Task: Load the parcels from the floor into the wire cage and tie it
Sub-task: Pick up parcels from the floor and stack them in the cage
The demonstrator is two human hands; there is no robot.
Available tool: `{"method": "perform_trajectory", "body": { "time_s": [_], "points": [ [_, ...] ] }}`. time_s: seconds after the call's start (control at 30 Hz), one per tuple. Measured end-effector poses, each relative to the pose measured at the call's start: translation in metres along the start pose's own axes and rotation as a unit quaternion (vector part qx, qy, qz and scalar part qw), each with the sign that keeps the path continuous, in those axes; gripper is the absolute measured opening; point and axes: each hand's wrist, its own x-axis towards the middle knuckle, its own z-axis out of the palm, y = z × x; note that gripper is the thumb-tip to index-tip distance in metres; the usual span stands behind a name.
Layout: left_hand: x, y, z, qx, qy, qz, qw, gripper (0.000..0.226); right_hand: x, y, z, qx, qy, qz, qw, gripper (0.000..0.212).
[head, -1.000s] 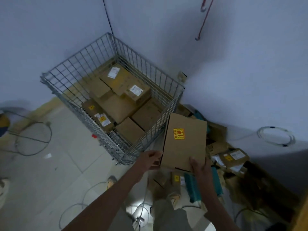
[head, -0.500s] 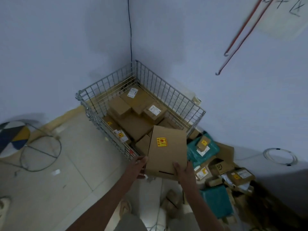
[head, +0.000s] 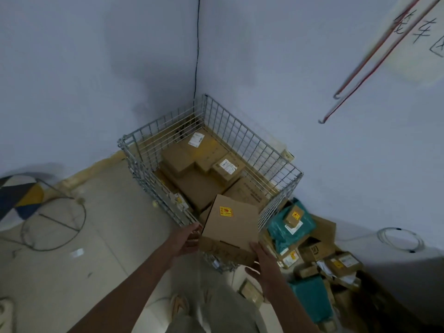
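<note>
pale blue walls (head: 312,68) meet in a corner at the upper middle of the frame, with a thin black cable (head: 197,56) running down the seam; below lies a light tiled floor (head: 108,248); the wire cage (head: 276,150) stands in that corner at the centre of the frame, open at the top and already holding several brown parcels, two of them with white labels; a brown cardboard box (head: 230,231) with a yellow and red sticker on its top face is held over the cage's near corner, tilted, at the lower middle of the frame; the left hand (head: 187,239) touches the box's left edge with its fingers fairly straight, though whether they curl under it i cannot tell; the right hand (head: 262,259) grips the box's near right corner, fingers lying up along the side and thumb wrapped beneath; more parcels (head: 312,251) lie heaped on the floor at the lower right, just beside the cage, brown boxes mixed with teal mailer bags (head: 288,227); two red hooked cords (head: 355,75) hang on the wall at the upper right, beside blurred handwriting; a coil of white cable (head: 401,239) sits at the right edge; at the left edge a stool with a patterned cushion (head: 16,195) and a round wire base (head: 55,227) stands on the floor.
</note>
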Motion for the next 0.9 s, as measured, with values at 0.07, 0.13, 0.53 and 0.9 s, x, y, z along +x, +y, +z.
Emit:
{"method": "perform_trajectory", "body": {
  "time_s": [0.07, 0.13, 0.53, 0.9],
  "points": [
    [0.005, 0.009, -0.005, -0.002, 0.002, -0.009, 1.000, 0.032, 0.009, -0.007, 0.009, -0.006, -0.005, -0.001, 1.000, 0.043],
    [0.014, 0.019, -0.009, 0.017, 0.010, -0.018, 1.000, 0.037, 0.021, -0.018, 0.021, -0.010, -0.015, -0.004, 1.000, 0.039],
    [0.154, 0.136, 0.015, 0.042, -0.014, -0.118, 0.992, 0.036, 0.200, -0.090, 0.089, 0.023, 0.033, 0.008, 0.999, 0.038],
    [0.421, 0.131, -0.015, -0.099, 0.100, -0.264, 0.954, 0.035, 0.497, -0.102, 0.179, -0.108, -0.007, 0.032, 0.994, 0.019]
  ]
}}
